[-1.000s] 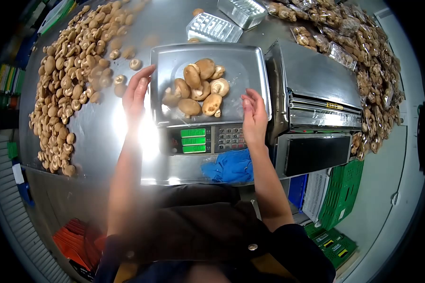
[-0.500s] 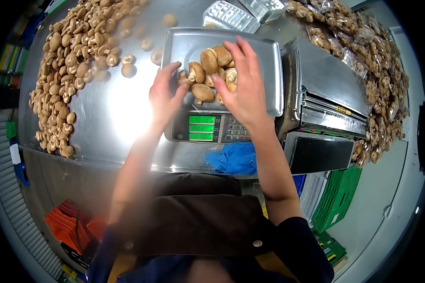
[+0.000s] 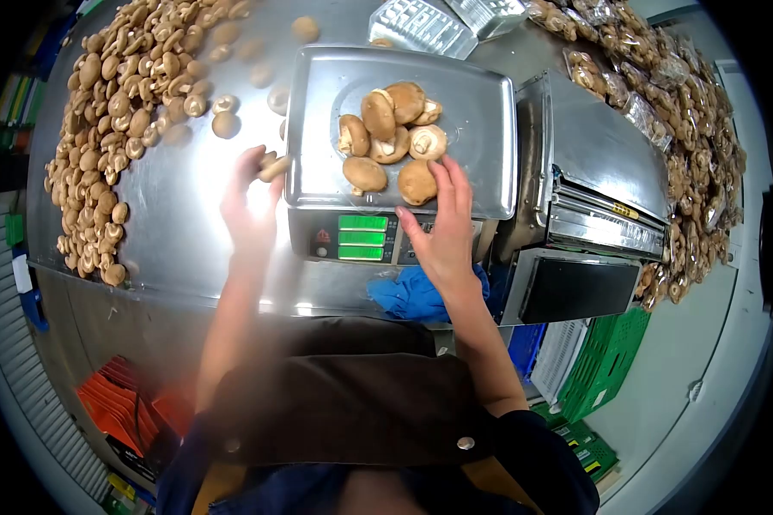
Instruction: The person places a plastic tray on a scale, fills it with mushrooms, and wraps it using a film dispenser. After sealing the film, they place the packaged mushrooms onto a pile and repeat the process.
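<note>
Bags [image 3: 644, 118] are filled; mushrooms [image 3: 364, 175] on the scale [image 3: 483, 107] and table [image 3: 167, 245] are unbagged; left fingers [image 3: 249, 160] grasp one, right fingers [image 3: 444, 186] spread beside another.

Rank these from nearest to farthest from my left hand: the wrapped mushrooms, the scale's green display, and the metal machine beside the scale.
From your left hand:
1. Green display: just to its right, on the scale's front.
2. Metal machine: right of the scale.
3. Wrapped mushrooms: beyond the machine, along the table's far right.

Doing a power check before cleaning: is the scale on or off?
On: the scale has three display panels glowing green.
</note>
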The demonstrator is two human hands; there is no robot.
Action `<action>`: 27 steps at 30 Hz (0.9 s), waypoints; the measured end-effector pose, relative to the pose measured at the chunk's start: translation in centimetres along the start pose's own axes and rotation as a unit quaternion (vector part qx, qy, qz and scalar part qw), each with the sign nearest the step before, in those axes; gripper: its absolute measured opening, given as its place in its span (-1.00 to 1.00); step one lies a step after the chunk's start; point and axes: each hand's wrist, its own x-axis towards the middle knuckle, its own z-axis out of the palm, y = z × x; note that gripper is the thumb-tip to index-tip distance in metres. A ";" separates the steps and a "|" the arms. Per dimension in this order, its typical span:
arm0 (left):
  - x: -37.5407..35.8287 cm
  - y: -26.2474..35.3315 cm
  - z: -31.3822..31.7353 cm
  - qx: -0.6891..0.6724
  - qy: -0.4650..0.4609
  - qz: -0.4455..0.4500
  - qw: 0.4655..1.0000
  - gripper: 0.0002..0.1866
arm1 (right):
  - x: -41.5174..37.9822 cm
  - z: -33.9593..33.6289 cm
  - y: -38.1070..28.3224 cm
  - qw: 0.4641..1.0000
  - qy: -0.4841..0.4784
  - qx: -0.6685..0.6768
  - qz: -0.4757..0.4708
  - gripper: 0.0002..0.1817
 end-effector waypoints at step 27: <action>2.2 2.2 1.0 0.057 -0.013 0.008 0.998 -0.45 | 1.4 -0.4 -0.7 0.998 0.049 0.034 -0.032 -0.47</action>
